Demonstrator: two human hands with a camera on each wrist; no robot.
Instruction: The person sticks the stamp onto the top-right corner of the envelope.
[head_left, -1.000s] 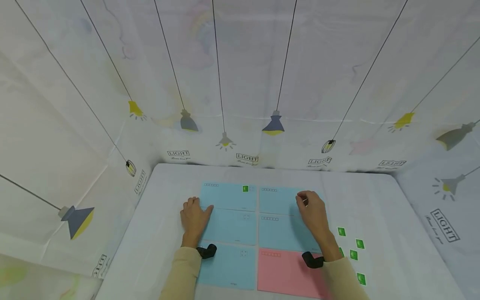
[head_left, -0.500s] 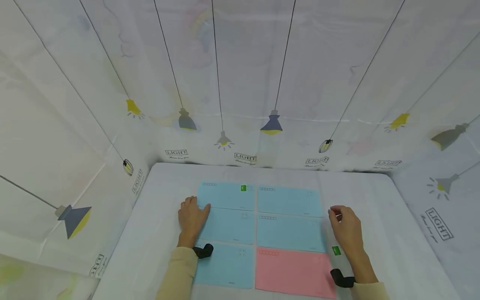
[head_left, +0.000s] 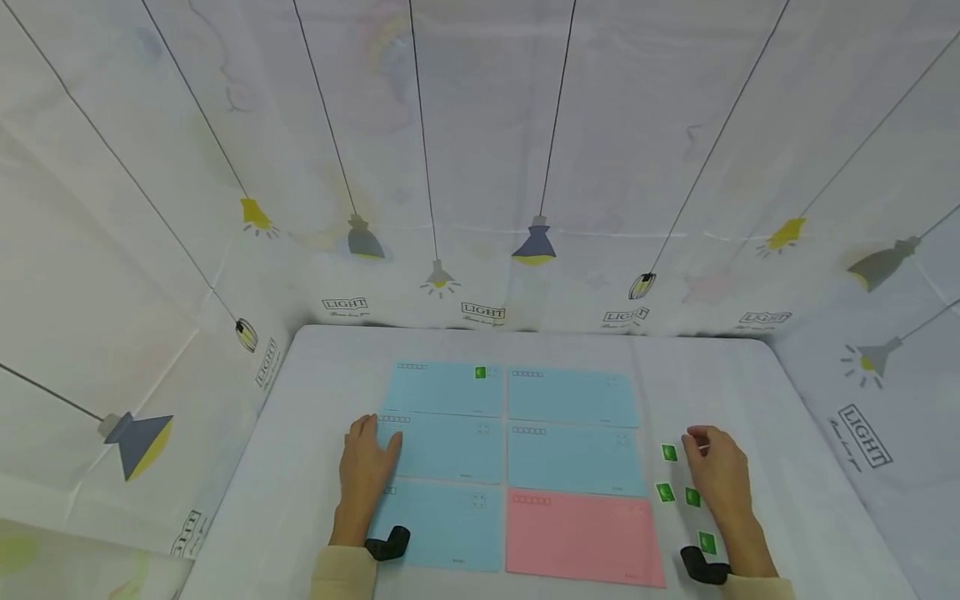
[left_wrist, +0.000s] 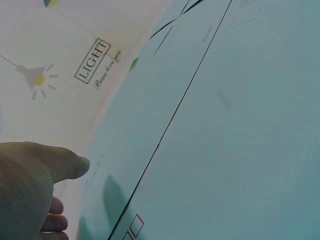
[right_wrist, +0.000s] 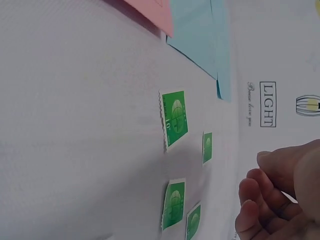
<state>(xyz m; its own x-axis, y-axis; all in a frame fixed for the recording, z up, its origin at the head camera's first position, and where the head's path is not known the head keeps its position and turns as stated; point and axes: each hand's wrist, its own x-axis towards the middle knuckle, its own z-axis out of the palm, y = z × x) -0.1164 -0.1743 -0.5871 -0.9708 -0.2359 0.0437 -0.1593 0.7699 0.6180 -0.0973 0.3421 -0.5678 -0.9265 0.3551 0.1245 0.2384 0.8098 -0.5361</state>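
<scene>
My left hand point(head_left: 363, 467) rests with fingers extended at the left edge of the middle-left blue envelope point(head_left: 446, 450). In the left wrist view its thumb point(left_wrist: 70, 164) reaches over blue paper. At the right, my right hand point(head_left: 720, 475) hovers over loose green stamps, thumb and fingers loosely curled. Nothing shows between its fingertips in the right wrist view. One stamp point(head_left: 669, 452) lies just left of its fingertips; another stamp point(head_left: 707, 542) lies by the wrist. The right wrist view shows a stamp point(right_wrist: 175, 120) with perforated edges. A green stamp point(head_left: 480, 372) sits on the top-left blue envelope point(head_left: 431, 390).
Blue envelopes lie in two columns, among them the top-right envelope point(head_left: 570, 397) and the bottom-left envelope point(head_left: 446, 533). A pink envelope point(head_left: 581, 537) lies at the bottom right. The white table point(head_left: 795, 500) meets a lamp-patterned cloth wall point(head_left: 480, 167) behind.
My right hand has moved from over the top-right envelope rightward and nearer, to the loose stamps. My left hand has slid down from near the top-left envelope to the middle-left one.
</scene>
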